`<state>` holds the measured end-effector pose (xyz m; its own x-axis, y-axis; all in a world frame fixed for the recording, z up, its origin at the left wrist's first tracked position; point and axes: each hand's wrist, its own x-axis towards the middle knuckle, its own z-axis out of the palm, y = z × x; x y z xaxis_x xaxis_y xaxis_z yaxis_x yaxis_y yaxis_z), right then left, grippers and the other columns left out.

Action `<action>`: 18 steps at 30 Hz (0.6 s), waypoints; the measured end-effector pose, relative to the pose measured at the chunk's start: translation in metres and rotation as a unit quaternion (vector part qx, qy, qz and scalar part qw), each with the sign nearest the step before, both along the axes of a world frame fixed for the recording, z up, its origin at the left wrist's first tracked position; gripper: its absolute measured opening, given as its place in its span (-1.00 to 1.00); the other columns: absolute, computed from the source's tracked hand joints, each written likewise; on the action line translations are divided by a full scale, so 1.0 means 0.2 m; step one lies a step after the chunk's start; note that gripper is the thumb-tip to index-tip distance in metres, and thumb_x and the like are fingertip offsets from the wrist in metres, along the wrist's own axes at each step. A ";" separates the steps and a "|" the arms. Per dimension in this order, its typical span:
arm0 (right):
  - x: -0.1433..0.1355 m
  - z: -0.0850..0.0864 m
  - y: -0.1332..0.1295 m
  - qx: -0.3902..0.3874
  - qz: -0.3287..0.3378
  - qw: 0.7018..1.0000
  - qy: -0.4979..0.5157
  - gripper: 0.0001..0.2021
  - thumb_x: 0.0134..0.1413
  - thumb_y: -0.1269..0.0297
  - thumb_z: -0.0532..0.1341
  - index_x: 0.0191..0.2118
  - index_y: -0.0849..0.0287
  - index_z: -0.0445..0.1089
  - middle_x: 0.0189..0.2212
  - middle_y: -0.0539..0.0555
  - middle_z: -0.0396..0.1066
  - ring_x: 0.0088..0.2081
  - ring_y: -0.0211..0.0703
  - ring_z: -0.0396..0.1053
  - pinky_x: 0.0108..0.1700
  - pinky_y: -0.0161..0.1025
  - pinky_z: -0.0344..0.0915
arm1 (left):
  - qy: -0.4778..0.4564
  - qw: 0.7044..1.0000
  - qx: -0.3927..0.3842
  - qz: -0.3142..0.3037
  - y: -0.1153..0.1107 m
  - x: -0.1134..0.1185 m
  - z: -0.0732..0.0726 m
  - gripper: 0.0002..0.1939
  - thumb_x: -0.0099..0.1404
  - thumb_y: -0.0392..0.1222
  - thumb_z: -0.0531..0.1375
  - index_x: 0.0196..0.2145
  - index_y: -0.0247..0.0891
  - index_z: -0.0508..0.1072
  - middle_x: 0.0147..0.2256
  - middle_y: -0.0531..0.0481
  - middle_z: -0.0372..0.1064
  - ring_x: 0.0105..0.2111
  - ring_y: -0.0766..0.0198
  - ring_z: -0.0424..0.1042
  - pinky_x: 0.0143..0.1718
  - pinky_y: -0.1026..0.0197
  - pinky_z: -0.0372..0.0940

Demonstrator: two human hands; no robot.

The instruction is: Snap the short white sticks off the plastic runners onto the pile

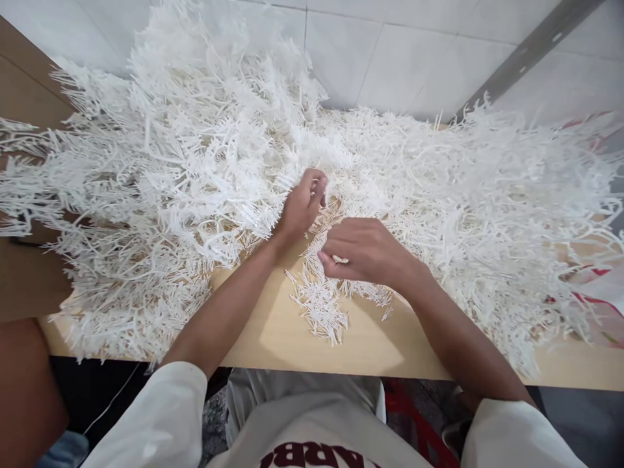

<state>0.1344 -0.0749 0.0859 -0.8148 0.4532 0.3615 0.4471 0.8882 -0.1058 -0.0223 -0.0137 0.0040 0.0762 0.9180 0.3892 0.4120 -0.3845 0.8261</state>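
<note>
Partial lettering on the shirt (305,419)
Below the near edge of the table (273,341), the shirt's pale front bears large dark red capitals (303,454), cut off at the bottom; shapes like A, R and B show, full wording unreadable

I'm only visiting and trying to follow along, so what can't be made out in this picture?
All in the head view:
Right hand: its back and curled fingers hide whatever may be in the palm.
Left hand: its bent fingers hide most of anything it grips.
Red-and-white item: partly covered by white strands, cut off by the right edge.
Shirt print: cut off by the bottom edge.
</note>
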 end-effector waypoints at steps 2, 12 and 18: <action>0.02 0.01 0.02 -0.014 -0.094 0.995 0.015 -0.71 0.25 0.31 0.02 -0.44 0.13 0.40 -0.55 -0.03 0.35 -0.50 -0.31 0.18 -0.42 -0.28 0.09 | 0.006 0.999 -0.002 -0.033 -0.01 0.00 0.00 -0.64 0.45 0.13 -0.13 -0.13 -0.14 0.29 -0.53 0.13 0.32 -0.57 0.41 0.32 -0.52 0.32 0.15; 0.14 -0.08 0.18 -0.126 -0.241 0.962 -0.003 -0.65 0.27 0.12 0.04 0.09 0.06 0.35 0.10 0.17 0.37 -0.02 0.01 0.37 -0.10 -0.09 0.28 | -0.107 0.992 -0.008 -0.060 0.02 0.02 -0.04 -0.66 0.46 0.13 -0.16 -0.13 -0.13 0.21 -0.49 0.15 0.24 -0.64 0.49 0.30 -0.63 0.38 0.13; 0.07 -0.07 0.18 -0.174 -0.313 0.933 0.017 -0.79 0.22 0.16 0.10 -0.34 0.10 0.41 -0.44 -0.02 0.47 -0.45 -0.24 0.31 -0.38 -0.26 0.07 | -0.087 0.994 0.031 -0.064 0.00 0.02 -0.02 -0.68 0.47 0.10 -0.16 -0.11 -0.14 0.21 -0.39 0.10 0.35 -0.61 0.52 0.26 -0.57 0.40 0.19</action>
